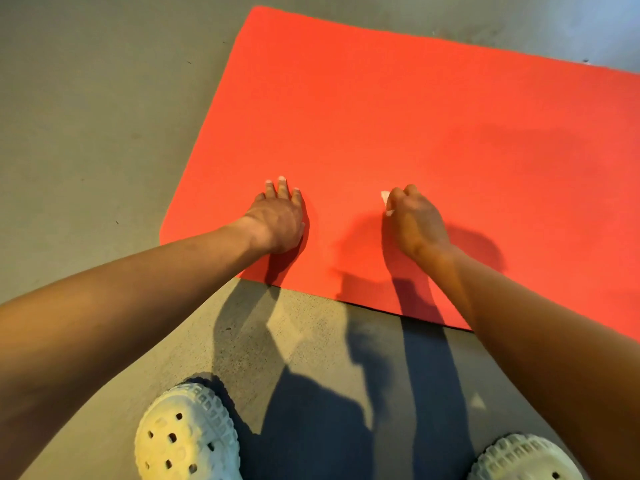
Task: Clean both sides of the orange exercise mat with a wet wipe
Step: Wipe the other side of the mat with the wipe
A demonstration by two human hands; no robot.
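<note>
Orange mat (398, 116) lies flat on grey floor (86, 133), near edge just ahead of the person's white clogs (187, 434); left hand (277, 223) presses it, fingers straight. Right hand (412, 216) is curled round a white wet wipe (385, 197), on the mat.

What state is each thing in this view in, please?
orange exercise mat: unrolled, lying flat on the floor
wet wipe: bunched, mostly hidden in the right hand
left hand: fingers straight, resting on the mat
right hand: curled round the wet wipe
white clogs: worn, standing off the mat
</note>
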